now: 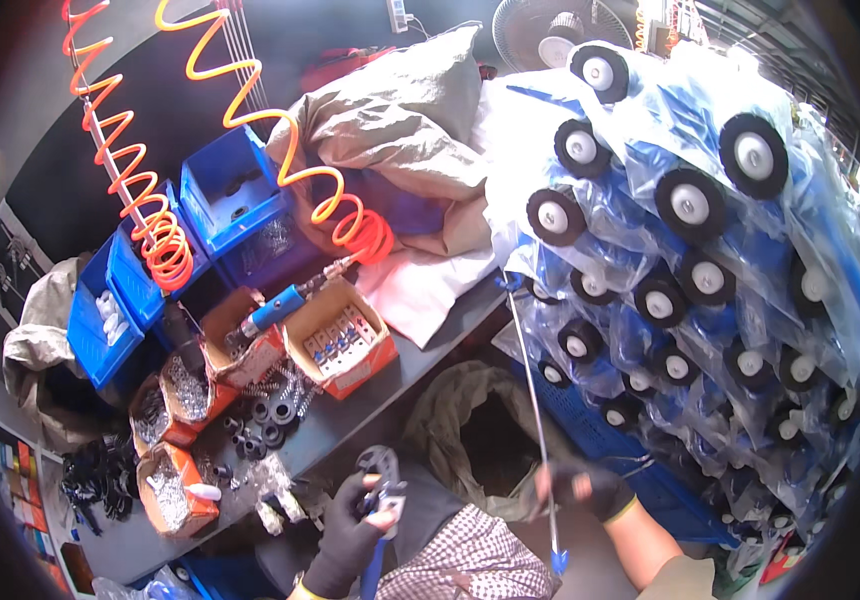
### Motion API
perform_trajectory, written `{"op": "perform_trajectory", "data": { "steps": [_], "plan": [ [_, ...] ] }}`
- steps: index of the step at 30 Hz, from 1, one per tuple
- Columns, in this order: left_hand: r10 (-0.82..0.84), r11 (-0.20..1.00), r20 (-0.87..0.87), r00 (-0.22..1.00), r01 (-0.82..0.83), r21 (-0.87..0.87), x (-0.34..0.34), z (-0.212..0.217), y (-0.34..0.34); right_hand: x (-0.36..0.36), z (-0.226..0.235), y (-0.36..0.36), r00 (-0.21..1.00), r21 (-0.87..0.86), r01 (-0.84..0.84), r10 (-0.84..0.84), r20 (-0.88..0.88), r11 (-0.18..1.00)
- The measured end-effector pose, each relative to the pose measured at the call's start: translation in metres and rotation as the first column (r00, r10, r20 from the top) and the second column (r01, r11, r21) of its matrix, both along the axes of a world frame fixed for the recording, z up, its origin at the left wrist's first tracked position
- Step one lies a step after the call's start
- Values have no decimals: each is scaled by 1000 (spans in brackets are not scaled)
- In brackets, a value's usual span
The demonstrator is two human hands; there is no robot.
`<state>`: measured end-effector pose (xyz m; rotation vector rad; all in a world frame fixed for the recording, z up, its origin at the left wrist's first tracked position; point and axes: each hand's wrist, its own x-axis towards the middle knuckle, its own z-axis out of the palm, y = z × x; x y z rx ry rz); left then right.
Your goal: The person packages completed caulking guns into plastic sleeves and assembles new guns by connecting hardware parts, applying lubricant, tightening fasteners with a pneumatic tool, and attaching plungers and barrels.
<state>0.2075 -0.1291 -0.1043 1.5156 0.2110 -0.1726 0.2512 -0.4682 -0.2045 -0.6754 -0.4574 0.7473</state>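
Note:
My left hand (pixel 348 535), in a black fingerless glove, is closed round a hand tool like pliers (pixel 382 470). The tool has a rounded grey head and a blue handle that points down. My right hand (pixel 585 492), gloved the same way, grips a long thin metal rod (pixel 531 385) near its lower part. That rod stands steeply, tilted a little, with a blue piece at its top end and a blue tip (pixel 559 562) at the bottom. Part of my right fingers is blurred. Both hands are above my lap, with checked cloth (pixel 475 555) below.
The workbench (pixel 350 440) bears cardboard boxes of small parts (pixel 340 340), black rings (pixel 275 420) and blue bins (pixel 235 190). Orange coiled hoses hang over it, one joined to a blue air tool (pixel 275 310). An open sack (pixel 495 430) and bagged wheeled goods (pixel 690 200) stand right.

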Motion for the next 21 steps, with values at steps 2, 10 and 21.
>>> {"op": "perform_trajectory", "data": {
  "steps": [2, 10, 21],
  "plan": [
    [-58, 997, 72, 996, 55, 50, 15, 19, -23, 14, 12, 2, 906, -331, 306, -379, -186, 893],
    [202, 979, 306, 930, -194, -58, 51, 38, 4, -63, 75, 61, 591, -501, 760, -121, 797, 414],
    [314, 548, 732, 605, -745, 380, 16, 61, 130, -30, 124, 166, 264, -360, 778, 253, 931, 514]
  ]
}}
